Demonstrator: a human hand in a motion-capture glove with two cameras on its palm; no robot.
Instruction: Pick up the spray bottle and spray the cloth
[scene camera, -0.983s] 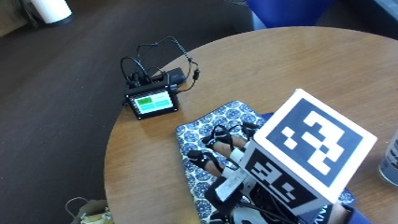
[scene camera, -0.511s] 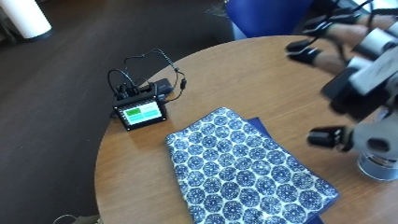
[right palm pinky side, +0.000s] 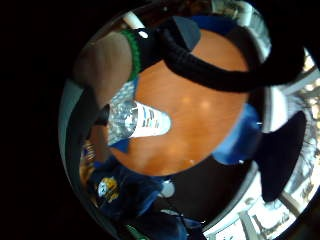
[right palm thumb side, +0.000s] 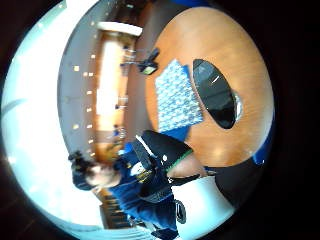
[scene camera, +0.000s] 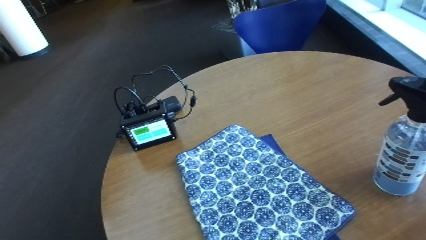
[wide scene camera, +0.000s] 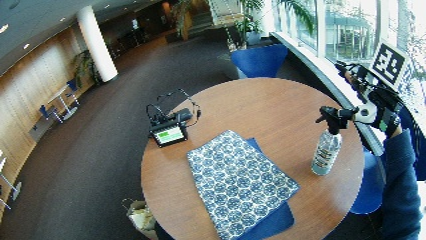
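Note:
A clear spray bottle with a black trigger head stands upright near the table's right edge. A blue-and-white patterned cloth lies flat in the middle front, over a plain blue layer. The outside view does not show my gloved right hand. The wide view has my right hand in the air just right of the bottle's head, past the table edge, not touching it. In the little finger side palm view the bottle stands on the wood some way from the palm, and a black finger stretches out holding nothing.
A small black device with a green screen and looped cables sits at the table's left edge. The round wooden table is bare between cloth and bottle. A blue chair stands beyond the far edge.
My hand was over the cloth a second ago, then swept right toward the bottle. It has now left the outside view to the right. Cloth and bottle have not moved.

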